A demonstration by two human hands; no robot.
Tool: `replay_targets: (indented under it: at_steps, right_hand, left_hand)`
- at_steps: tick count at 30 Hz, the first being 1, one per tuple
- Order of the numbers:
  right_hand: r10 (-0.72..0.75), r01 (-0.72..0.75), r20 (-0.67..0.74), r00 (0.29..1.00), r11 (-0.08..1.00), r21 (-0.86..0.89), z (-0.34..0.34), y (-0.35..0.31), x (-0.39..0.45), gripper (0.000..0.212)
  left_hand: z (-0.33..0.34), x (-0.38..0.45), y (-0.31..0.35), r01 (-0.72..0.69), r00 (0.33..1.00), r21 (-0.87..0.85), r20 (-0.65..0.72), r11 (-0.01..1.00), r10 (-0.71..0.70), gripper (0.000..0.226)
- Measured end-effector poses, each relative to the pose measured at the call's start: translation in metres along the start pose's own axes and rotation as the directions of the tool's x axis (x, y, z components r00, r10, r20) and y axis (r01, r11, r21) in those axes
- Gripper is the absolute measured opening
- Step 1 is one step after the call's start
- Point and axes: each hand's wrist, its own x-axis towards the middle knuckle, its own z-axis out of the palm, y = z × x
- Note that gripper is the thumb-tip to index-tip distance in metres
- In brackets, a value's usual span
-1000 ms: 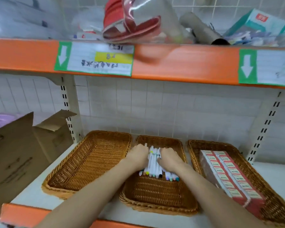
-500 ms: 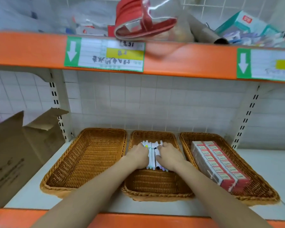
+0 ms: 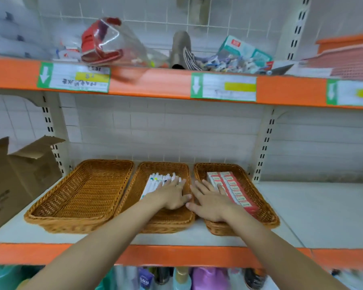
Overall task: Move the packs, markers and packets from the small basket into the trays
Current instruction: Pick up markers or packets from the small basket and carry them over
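A: Where are the markers found?
B: In the middle tray, pressed flat under the spread fingers of the left hand. The right hand, also spread, is laid over the packs.
A: How should they be handled?
B: Light, smooth and prone to rolling, probably; best gathered as a bundle at mid-length.

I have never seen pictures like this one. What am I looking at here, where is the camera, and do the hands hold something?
There is no machine: a person works with bare hands, and the camera sits on their head, looking forward and down at a shop shelf. Three wicker trays stand side by side. The left tray shows nothing inside. The middle tray holds white markers; the left hand lies flat on them. The right tray holds red and white packs; the right hand rests open at their edge. Neither hand grips anything.
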Motion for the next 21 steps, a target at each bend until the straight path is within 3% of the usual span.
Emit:
replay_targets:
  at_steps: [11,15,21]
  right_hand:
    - [0.177,-0.171,-0.118,0.977,0.984,0.056,0.02,0.097,-0.101,0.066]
    - [0.253,-0.24,-0.089,0.963,0.961,0.139,0.03,0.134,-0.129,0.068]
    - [0.349,-0.335,-0.053,0.936,0.926,0.175,0.039,0.196,-0.152,0.074]
  left_hand:
    - [0.019,-0.009,0.139,-0.138,0.987,0.006,-0.082,0.99,0.138,0.066]
    - [0.027,-0.001,0.187,-0.215,0.97,0.033,-0.108,0.976,0.218,0.065]
    - [0.027,0.037,0.251,-0.298,0.953,0.151,-0.006,0.943,0.302,0.068]
